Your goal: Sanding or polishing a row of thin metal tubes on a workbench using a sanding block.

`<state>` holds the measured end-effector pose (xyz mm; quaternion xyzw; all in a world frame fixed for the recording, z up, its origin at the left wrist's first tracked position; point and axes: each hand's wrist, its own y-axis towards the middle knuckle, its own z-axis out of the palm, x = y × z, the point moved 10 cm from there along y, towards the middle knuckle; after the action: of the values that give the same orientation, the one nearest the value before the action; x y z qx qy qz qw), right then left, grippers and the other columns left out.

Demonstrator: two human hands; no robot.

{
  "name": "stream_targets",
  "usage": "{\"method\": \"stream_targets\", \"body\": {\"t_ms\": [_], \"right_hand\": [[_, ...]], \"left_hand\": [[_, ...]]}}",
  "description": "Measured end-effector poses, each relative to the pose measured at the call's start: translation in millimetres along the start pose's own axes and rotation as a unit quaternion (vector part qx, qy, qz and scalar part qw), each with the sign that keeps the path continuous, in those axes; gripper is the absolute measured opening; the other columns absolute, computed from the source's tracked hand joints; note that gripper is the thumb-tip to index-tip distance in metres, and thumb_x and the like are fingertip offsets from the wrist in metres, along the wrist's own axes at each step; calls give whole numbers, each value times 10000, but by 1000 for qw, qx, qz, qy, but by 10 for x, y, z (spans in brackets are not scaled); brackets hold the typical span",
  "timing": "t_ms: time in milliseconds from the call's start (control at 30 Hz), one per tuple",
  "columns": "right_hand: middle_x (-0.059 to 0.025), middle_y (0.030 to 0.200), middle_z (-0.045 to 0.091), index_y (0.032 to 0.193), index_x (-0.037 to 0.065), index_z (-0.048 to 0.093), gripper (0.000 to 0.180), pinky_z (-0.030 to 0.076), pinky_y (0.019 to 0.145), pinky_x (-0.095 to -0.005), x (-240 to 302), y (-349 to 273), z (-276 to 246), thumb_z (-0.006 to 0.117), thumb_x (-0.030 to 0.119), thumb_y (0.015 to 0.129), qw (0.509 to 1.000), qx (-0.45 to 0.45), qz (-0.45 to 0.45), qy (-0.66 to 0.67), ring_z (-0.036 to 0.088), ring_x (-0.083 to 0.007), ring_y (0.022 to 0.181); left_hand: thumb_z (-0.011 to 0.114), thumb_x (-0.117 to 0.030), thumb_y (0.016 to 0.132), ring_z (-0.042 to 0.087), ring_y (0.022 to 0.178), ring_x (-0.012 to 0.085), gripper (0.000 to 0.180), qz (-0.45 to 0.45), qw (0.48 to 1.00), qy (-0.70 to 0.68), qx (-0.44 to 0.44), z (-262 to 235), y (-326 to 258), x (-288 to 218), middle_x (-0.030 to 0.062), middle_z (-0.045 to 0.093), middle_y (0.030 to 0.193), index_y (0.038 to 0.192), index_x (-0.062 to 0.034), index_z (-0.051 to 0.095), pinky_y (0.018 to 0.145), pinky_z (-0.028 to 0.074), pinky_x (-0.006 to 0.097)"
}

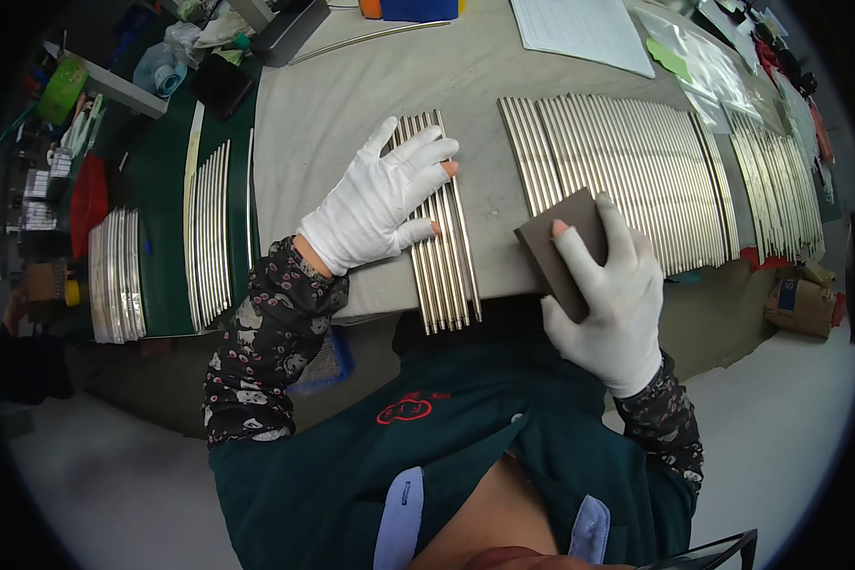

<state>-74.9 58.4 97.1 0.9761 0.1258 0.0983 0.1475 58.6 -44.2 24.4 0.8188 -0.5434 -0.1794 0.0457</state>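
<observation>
The grey surface (351, 104) carries a wide row of metal rods (627, 180), and left of that row lies a small bundle of rods (442, 237). The bundle's long axis runs from the person's body away across the surface, its near ends jutting over the surface's front edge. The left hand (380, 204), gloved white, lies flat and spread on the bundle, pressing rather than clenching. The right hand (610, 299), just right of the bundle, is clenched on a dark block (560, 247), probably a sanding sponge, held clear of the bundle.
</observation>
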Motion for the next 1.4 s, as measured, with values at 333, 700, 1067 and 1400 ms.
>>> {"method": "stream_targets", "body": {"t_ms": [333, 700, 1067, 1400], "right_hand": [[-297, 1410, 399, 1364, 143, 533, 779, 404, 963, -472, -405, -620, -366, 705, 207, 608, 990, -101, 101, 0, 477, -391, 1126], [-284, 1406, 403, 1359, 145, 531, 769, 406, 971, -477, -311, -688, -175, 718, 217, 617, 989, -98, 109, 3, 476, -388, 1133], [-282, 1408, 401, 1331, 133, 544, 769, 407, 968, -471, -331, -572, -2, 722, 193, 586, 994, -58, 87, 24, 476, -390, 1133], [-278, 1391, 413, 1308, 131, 549, 757, 417, 944, -479, -203, -545, 49, 738, 185, 577, 995, -42, 82, 36, 493, -400, 1102]], "left_hand": [[483, -566, 906, 475, 1239, 330, 550, 37, 998, -10, 56, 80, 120, -107, 120, 538, 1173, 1085, -64, 618, 1108, 279, 580], [500, -548, 905, 471, 1264, 326, 600, 53, 996, 63, 30, 19, 161, 4, 129, 516, 1298, 1232, -50, 568, 1115, 280, 571], [334, -631, 949, 294, 1410, 402, 733, 3, 994, 88, 70, 279, -65, 331, 173, 307, 1540, 1528, -186, 269, 1138, 197, 586], [395, -555, 959, 327, 1399, 385, 650, 16, 998, 68, 5, 143, 192, 211, 173, 350, 1514, 1450, -129, 383, 1137, 206, 603]]}}
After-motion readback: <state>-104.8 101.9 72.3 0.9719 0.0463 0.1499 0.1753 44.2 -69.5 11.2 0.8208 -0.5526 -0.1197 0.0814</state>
